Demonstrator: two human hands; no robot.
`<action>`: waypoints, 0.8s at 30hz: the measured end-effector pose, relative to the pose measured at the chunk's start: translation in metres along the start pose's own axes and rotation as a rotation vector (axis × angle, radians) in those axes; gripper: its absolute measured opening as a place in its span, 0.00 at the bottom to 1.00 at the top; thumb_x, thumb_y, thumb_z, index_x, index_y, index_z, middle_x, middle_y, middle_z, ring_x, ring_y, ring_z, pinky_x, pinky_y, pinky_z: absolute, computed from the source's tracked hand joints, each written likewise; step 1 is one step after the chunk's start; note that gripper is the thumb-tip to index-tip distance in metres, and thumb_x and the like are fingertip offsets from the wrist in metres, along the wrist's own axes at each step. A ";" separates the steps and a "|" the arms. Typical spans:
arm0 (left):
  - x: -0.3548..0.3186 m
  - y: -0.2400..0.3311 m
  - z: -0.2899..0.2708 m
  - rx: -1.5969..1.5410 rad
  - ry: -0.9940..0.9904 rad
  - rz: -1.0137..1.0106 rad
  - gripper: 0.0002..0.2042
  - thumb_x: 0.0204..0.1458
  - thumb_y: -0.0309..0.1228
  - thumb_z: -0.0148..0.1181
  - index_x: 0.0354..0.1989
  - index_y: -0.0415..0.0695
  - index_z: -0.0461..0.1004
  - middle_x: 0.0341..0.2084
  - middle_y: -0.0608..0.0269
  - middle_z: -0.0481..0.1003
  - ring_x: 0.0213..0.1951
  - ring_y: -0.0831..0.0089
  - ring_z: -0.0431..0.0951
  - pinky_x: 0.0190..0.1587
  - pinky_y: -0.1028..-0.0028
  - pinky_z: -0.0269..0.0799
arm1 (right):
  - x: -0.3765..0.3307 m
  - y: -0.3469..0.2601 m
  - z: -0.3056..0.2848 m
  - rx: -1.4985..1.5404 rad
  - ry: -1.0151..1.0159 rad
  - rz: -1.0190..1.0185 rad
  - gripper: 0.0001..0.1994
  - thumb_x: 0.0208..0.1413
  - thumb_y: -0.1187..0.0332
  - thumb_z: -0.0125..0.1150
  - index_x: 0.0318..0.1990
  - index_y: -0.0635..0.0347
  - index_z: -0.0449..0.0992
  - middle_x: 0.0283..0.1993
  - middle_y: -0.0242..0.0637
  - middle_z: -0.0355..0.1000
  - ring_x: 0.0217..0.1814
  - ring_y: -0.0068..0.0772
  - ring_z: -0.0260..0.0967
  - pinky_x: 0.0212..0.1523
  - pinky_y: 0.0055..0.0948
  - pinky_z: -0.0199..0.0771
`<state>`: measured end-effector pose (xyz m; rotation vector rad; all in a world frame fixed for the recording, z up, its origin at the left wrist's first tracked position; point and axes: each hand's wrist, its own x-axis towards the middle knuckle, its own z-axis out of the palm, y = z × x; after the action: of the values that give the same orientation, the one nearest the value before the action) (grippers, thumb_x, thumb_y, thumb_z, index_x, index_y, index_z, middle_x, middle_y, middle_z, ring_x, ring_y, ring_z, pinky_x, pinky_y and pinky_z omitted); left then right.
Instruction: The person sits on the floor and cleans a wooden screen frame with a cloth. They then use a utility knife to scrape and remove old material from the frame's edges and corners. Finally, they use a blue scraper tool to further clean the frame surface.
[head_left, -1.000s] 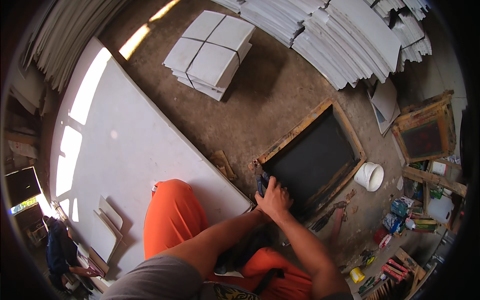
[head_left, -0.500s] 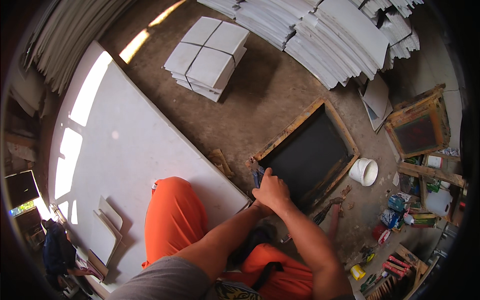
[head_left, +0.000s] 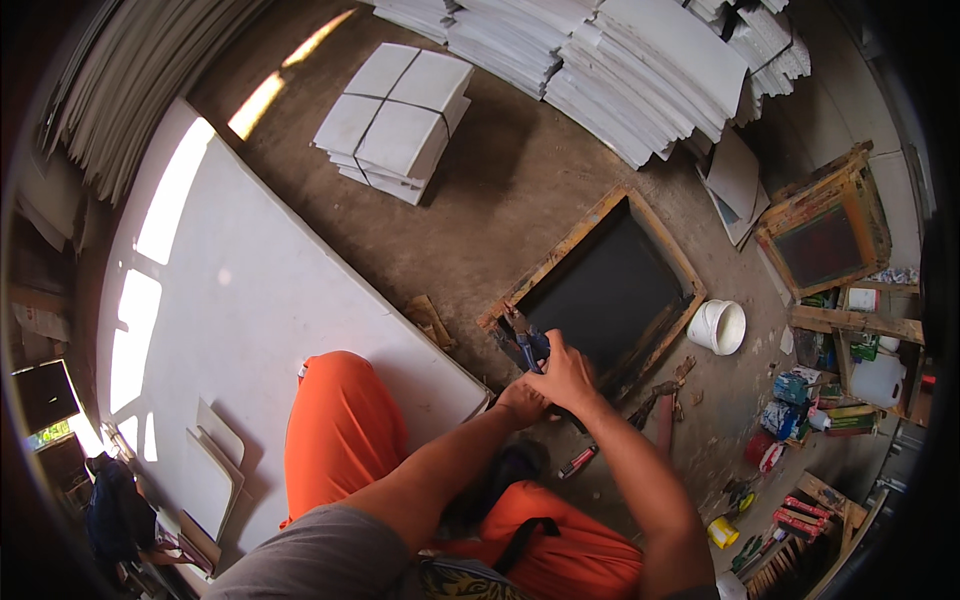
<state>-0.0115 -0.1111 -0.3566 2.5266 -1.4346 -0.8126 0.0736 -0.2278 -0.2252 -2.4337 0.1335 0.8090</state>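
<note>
Two hands meet at the near corner of a wooden screen frame.

Right hand (head_left: 568, 378) is clenched around blue-handled pliers (head_left: 528, 345), left hand (head_left: 520, 403) bunched just beneath, its grasp unclear. Jaws bite the rough timber frame (head_left: 592, 220) around dark mesh, centre frame. White plastic bucket (head_left: 722, 326) stands right; strapped pale tiles (head_left: 395, 118) lie upper left.

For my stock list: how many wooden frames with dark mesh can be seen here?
2. One wooden frame lies on the floor under the hands; the right hand holds a blue-handled tool at its corner. The second frame leans at right. Others may be hidden.
</note>
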 end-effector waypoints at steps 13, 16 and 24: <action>-0.016 -0.010 -0.036 -0.049 0.139 0.032 0.45 0.56 0.60 0.60 0.78 0.51 0.53 0.77 0.52 0.53 0.80 0.54 0.43 0.80 0.50 0.35 | -0.047 0.130 -0.060 0.594 0.575 0.208 0.37 0.40 0.56 0.84 0.54 0.63 0.69 0.43 0.46 0.78 0.45 0.43 0.78 0.46 0.40 0.76; -0.011 -0.005 -0.038 0.011 0.079 0.019 0.47 0.55 0.62 0.60 0.79 0.51 0.51 0.78 0.51 0.49 0.80 0.50 0.40 0.79 0.47 0.34 | -0.060 0.207 -0.082 0.921 0.823 0.344 0.28 0.46 0.57 0.82 0.50 0.59 0.72 0.38 0.33 0.74 0.38 0.34 0.74 0.41 0.34 0.74; -0.011 -0.006 -0.035 0.089 0.030 0.003 0.51 0.53 0.65 0.60 0.79 0.50 0.49 0.78 0.47 0.46 0.80 0.45 0.37 0.78 0.42 0.32 | -0.078 0.251 -0.120 1.507 0.884 0.588 0.18 0.51 0.62 0.80 0.34 0.50 0.70 0.24 0.22 0.62 0.16 0.18 0.50 0.18 0.26 0.49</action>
<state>0.0060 -0.1044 -0.3251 2.5884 -1.4971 -0.7222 0.0076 -0.5091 -0.2226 -1.0557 1.2768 -0.2823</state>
